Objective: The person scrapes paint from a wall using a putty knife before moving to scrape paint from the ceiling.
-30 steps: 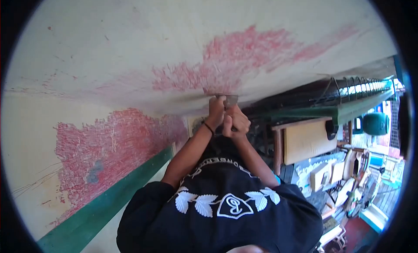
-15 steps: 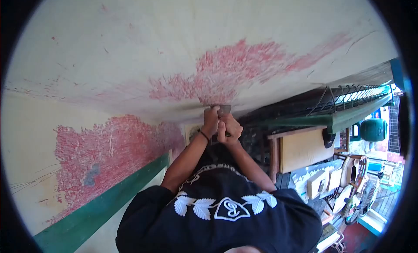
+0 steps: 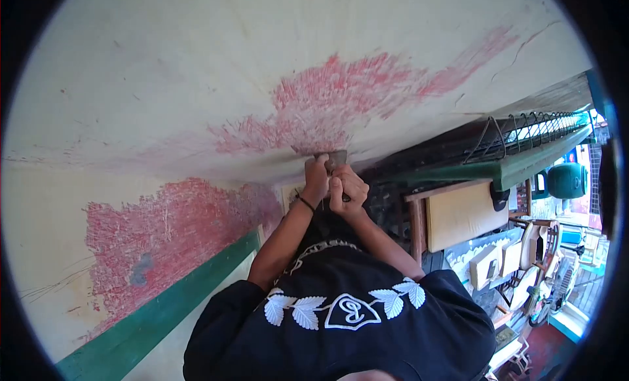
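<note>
my r. hand (image 3: 352,186) has a closed grip on the scraper (image 3: 337,159), l. hand (image 3: 316,176) closed nr. its blade, edge at the wall (image 3: 196,47). 2 big red patches (image 3: 341,86) look scraped; pale coat remains around, so prob. part-done.

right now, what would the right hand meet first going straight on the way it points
The right hand would probably meet the pale wall at its scratched red patch, just past the grey metal scraper; depth is unclear.
</note>
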A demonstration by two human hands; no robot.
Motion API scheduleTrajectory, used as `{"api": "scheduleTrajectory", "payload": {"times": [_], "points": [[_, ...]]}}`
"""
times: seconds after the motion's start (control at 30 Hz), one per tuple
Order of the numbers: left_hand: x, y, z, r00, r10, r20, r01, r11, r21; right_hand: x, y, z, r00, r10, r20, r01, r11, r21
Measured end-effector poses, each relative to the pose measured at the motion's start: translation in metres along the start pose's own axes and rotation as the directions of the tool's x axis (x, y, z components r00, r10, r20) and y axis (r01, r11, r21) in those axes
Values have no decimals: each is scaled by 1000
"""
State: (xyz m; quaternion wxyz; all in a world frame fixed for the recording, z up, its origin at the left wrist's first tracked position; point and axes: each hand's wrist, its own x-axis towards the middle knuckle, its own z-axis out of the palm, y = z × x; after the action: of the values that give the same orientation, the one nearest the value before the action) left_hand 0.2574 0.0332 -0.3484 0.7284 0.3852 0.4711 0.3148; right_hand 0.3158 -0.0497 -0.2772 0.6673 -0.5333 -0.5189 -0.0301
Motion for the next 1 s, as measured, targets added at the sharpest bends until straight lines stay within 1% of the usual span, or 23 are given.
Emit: {"api": "scheduleTrajectory", "payload": {"times": [0.07, 0.13, 0.17, 0.2, 0.27, 0.3, 0.33, 0.4, 0.5, 0.57, 0.6, 0.63, 0.67, 0.7, 0.73, 0.77, 0.8, 0.83, 0.87, 0.9, 0.93, 0.97, 1.0], "points": [[20, -50, -26, 996, -77, -41, 74, 996, -54, -21, -1, 0, 998, 66, 11, -66, 998, 16], [35, -60, -29, 996, -62, -57, 56, 994, -92, -46, 27, 9, 988, 141, 57, -144, 988, 54], [29, -51, -21, 998, -23, -61, 17, 995, -101, -23, 13, 9, 993, 116, 28, -116, 993, 9], [23, -42, -20, 997, -33, -64, 30, 998, -52, -4, 13, 12, 998, 66, -15, -66, 998, 23], [9, -15, -14, 996, -53, -70, 56, 997, 46, -4, -3, 11, 995, 36, -93, -33, 999, 39], [7, -15, -12, 996, -38, -82, 39, 999, 12, -13, -1, 9, 997, -8, -81, 11, 999, 37], [9, -16, -10, 996, -9, -89, 7, 1000, -27, -19, 3, 7, 999, 27, -34, -26, 999, 30], [0, -20, -12, 995, -40, -91, 37, 999, -37, -32, 11, 5, 994, 95, 51, -96, 995, 4], [17, -20, -6, 998, -28, -64, 23, 997, -75, -1, -9, 4, 993, 56, -102, -55, 998, 16], [20, -38, -19, 1000, -14, -26, 12, 996, -88, -27, -12, 4, 991, 126, -54, -127, 992, -5], [28, -42, -19, 998, -45, -40, 42, 996, -76, -33, -1, 7, 991, 130, -35, -131, 991, -13], [26, -42, -19, 995, -84, -55, 81, 995, -60, -31, -2, 7, 996, 90, -3, -90, 996, -3], [27, -39, -21, 990, -118, -79, 115, 992, -47, -31, -9, 5, 996, 88, -34, -88, 996, -14], [41, -29, -15, 996, -58, -62, 55, 997, -47, -22, -8, 5, 996, 56, -63, -56, 998, -9], [23, 0, 1, 999, -14, -52, 12, 999, -46, -4, -19, 6, 995, 42, -86, -43, 999, -7], [-2, 4, 0, 999, -11, -50, 9, 999, -31, 2, -35, 6, 985, 143, -95, -151, 985, -86], [-7, -16, -21, 998, 61, 19, -63, 988, 144, -18, -33, 7, 989, 138, -54, -141, 988, -62], [15, -44, -41, 983, 139, 118, -169, 940, 296, -38, -15, 8, 994, 104, -19, -105, 994, -38], [20, -47, -36, 992, 89, 84, -105, 973, 207, -43, 4, 10, 999, 45, 9, -45, 999, -12], [25, -50, -30, 998, 39, 49, -44, 993, 111, -46, 6, 8, 995, 100, 28, -99, 995, -26], [30, -53, -25, 1000, -11, 14, 11, 1000, 11, -35, -3, 5, 997, 80, -18, -81, 996, -31], [17, -19, -1, 999, -7, -32, 6, 999, -50, -6, -14, 3, 997, 39, -60, -41, 999, -25], [4, -3, 8, 996, -30, -85, 21, 994, -105, 5, -23, 3, 995, 25, -100, -27, 999, -22]]}}
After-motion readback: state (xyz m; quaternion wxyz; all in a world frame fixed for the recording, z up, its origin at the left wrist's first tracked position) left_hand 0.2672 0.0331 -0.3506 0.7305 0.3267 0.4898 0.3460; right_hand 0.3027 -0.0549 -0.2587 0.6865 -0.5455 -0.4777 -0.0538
